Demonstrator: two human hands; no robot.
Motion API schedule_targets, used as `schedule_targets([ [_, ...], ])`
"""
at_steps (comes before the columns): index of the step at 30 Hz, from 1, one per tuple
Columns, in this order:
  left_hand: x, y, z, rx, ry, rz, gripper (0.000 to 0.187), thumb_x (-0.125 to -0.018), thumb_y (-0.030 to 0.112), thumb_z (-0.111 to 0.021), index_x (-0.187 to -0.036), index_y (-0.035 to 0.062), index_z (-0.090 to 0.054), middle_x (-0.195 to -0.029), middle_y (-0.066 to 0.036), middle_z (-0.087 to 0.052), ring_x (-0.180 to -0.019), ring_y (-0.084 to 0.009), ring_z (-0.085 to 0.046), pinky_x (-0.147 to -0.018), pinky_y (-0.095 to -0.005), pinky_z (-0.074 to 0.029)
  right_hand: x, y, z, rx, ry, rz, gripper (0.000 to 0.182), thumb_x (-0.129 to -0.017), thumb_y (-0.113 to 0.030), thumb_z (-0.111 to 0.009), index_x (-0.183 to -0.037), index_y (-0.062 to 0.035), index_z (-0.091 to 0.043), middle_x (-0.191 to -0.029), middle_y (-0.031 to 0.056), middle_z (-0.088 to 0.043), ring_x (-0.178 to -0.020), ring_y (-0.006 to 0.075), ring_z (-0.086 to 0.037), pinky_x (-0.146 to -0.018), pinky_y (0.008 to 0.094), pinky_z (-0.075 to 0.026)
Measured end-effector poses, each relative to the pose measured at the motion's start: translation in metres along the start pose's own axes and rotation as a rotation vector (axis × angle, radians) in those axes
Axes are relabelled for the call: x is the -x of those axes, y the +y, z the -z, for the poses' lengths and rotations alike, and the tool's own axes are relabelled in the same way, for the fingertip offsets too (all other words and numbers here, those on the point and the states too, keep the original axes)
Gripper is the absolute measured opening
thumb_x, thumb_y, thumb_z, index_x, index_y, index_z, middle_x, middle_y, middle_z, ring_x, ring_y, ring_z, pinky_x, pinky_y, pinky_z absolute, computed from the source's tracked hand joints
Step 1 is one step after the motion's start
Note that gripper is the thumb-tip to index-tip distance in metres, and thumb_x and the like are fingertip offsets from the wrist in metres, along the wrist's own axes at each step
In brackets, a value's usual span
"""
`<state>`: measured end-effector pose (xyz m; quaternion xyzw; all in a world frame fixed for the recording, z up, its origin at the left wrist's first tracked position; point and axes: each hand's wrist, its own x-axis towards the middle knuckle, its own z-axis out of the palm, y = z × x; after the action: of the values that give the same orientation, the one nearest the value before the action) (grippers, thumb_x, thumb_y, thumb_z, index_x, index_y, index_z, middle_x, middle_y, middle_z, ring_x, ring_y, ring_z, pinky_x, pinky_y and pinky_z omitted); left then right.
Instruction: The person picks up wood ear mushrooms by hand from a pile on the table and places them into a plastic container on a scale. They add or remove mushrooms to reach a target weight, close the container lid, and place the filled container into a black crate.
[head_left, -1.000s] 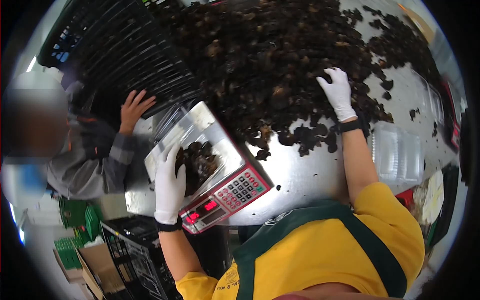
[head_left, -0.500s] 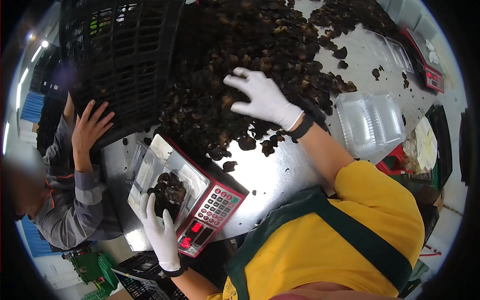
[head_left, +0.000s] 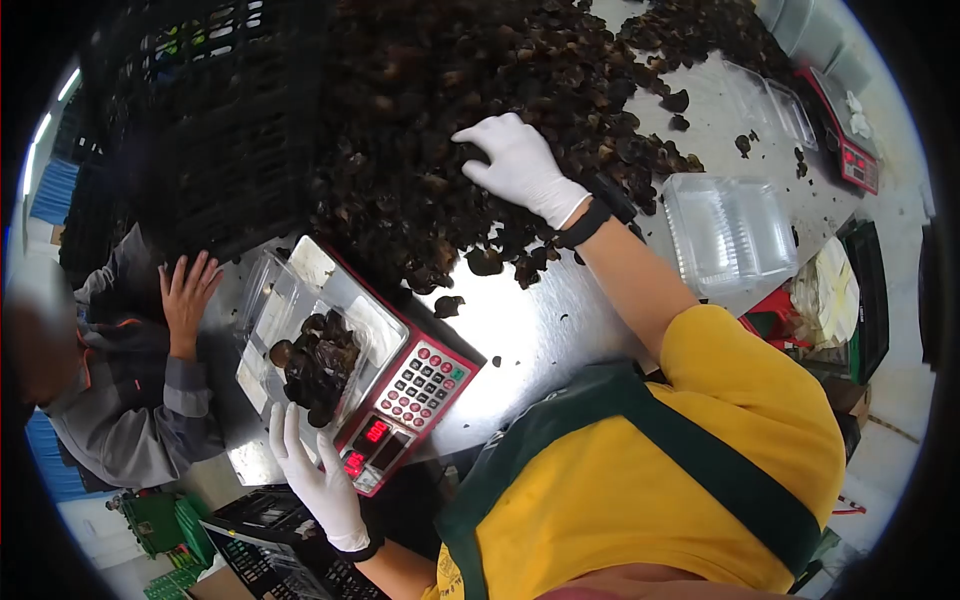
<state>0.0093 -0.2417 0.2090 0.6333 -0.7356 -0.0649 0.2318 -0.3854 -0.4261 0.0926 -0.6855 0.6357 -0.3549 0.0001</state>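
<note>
1. Dark brown, glossy: heap of pieces (head_left: 400, 190), one, upper centre of the frame; too many pieces to count.
2. White-gloved right hand (head_left: 522, 168), one, upper centre; fingers bent, thumb apart from forefinger, nothing visible between them. Contact with the pieces beneath cannot be told.
3. Relation: the heap lies beneath and around the right hand and extends leftward past its fingertips; this is by far the nearer hand. Pieces face every direction, with no common long axis.
4. White-gloved left hand (head_left: 325, 492), one, lower left; fingers spread, no object seen in the grasp, fingertips just beside the transparent tray (head_left: 356, 380). Touch cannot be told.
5. Transparent tray, one, left of centre, on the near scale (head_left: 425, 385), holding a small cluster of pieces; it lies above the left hand.
6. Scales, two: the near scale, and the far scale (head_left: 850, 140), upper right. Displays lit red.
7. Plastic containers (head_left: 700, 235), right of centre; layers not countable.
8. Black crate (head_left: 200, 150), one, upper left; co-worker's hand (head_left: 190, 298), one, below it.
</note>
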Motion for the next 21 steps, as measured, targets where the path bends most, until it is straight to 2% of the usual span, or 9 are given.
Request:
schedule_targets([
  [2,-0.002,0.003,-0.005,0.007,0.008,-0.004,0.045,-0.092,-0.002,-0.055,-0.137,0.0011,-0.052,-0.147,-0.02,-0.045,-0.136,-0.0381,-0.044,-0.114,-0.0463,-0.033,-0.007,-0.027,-0.002,0.065,-0.104,0.185,0.057,-0.073,-0.035,-0.077,-0.127,-0.0214,-0.063,-0.125,0.01,-0.061,-0.123,0.0315,-0.053,-0.099,0.0484,-0.047],
  [5,0.0,0.007,-0.006,-0.004,0.025,-0.006,0.046,-0.092,-0.002,-0.056,-0.138,0.0016,-0.052,-0.147,-0.02,-0.045,-0.135,-0.0379,-0.044,-0.113,-0.0459,-0.033,-0.002,-0.061,-0.032,0.113,-0.231,0.354,0.08,-0.07,-0.05,-0.08,-0.141,-0.0272,-0.052,-0.152,0.0111,-0.038,-0.135,0.0367,-0.039,-0.1,0.0602,-0.042],
  [6,0.0,0.009,-0.006,-0.001,0.029,-0.002,0.047,-0.092,-0.002,-0.056,-0.138,0.0019,-0.052,-0.147,-0.019,-0.045,-0.136,-0.0376,-0.044,-0.113,-0.0457,-0.033,0.0,-0.068,-0.044,0.089,-0.299,0.378,0.076,-0.073,-0.049,-0.08,-0.141,-0.0277,-0.054,-0.154,0.0103,-0.038,-0.135,0.0343,-0.04,-0.098,0.0588,-0.044],
  [8,0.003,0.009,-0.005,-0.002,0.033,0.002,0.047,-0.091,-0.003,-0.056,-0.138,0.0021,-0.052,-0.147,-0.019,-0.045,-0.136,-0.0374,-0.044,-0.113,-0.0454,-0.033,0.003,-0.076,-0.059,0.158,-0.358,0.442,0.063,-0.077,-0.043,-0.078,-0.135,-0.0234,-0.061,-0.152,0.0092,-0.039,-0.127,0.0315,-0.047,-0.093,0.0503,-0.05],
  [9,0.004,0.007,-0.005,-0.011,0.028,-0.007,0.048,-0.091,-0.003,-0.056,-0.138,0.0023,-0.052,-0.147,-0.019,-0.045,-0.136,-0.0373,-0.045,-0.113,-0.0452,-0.034,0.005,-0.075,-0.062,0.043,-0.336,0.406,0.038,-0.083,-0.031,-0.073,-0.117,-0.0158,-0.069,-0.137,0.0068,-0.052,-0.116,0.0258,-0.055,-0.083,0.0406,-0.055],
  [10,0.004,0.006,-0.006,-0.018,0.025,-0.017,0.048,-0.09,-0.004,-0.056,-0.138,0.0025,-0.052,-0.147,-0.019,-0.045,-0.136,-0.0372,-0.045,-0.113,-0.0449,-0.034,0.005,-0.071,-0.066,0.045,-0.335,0.408,0.038,-0.083,-0.031,-0.073,-0.117,-0.0158,-0.069,-0.137,0.0068,-0.052,-0.116,0.0258,-0.055,-0.083,0.0406,-0.055],
  [13,0.007,0.005,-0.008,-0.003,0.028,-0.008,0.049,-0.09,-0.005,-0.056,-0.138,0.0026,-0.052,-0.145,-0.019,-0.046,-0.135,-0.037,-0.045,-0.113,-0.0447,-0.034,0.006,-0.05,-0.071,-0.104,-0.196,0.322,0.013,-0.084,-0.023,-0.065,-0.082,-0.0113,-0.068,-0.094,0.0052,-0.06,-0.095,0.0256,-0.063,-0.073,0.0404,-0.056],
  [16,0.008,0.002,-0.009,-0.001,0.027,0.018,0.049,-0.089,-0.005,-0.057,-0.137,0.0026,-0.052,-0.144,-0.019,-0.047,-0.135,-0.0372,-0.045,-0.113,-0.0448,-0.034,-0.002,-0.031,-0.055,-0.255,-0.116,0.144,0.014,-0.086,-0.023,-0.063,-0.082,-0.0107,-0.069,-0.089,0.0069,-0.063,-0.086,0.029,-0.066,-0.074,0.0415,-0.055],
  [21,0.008,-0.006,-0.019,0.032,0.042,0.004,0.049,-0.088,-0.005,-0.058,-0.136,0.0027,-0.053,-0.143,-0.018,-0.047,-0.136,-0.0379,-0.042,-0.113,-0.0459,-0.033,-0.011,-0.024,-0.026,-0.348,-0.163,-0.003,0.019,-0.087,-0.027,-0.061,-0.088,-0.0117,-0.072,-0.095,0.0058,-0.068,-0.089,0.0293,-0.067,-0.081,0.0388,-0.055],
])
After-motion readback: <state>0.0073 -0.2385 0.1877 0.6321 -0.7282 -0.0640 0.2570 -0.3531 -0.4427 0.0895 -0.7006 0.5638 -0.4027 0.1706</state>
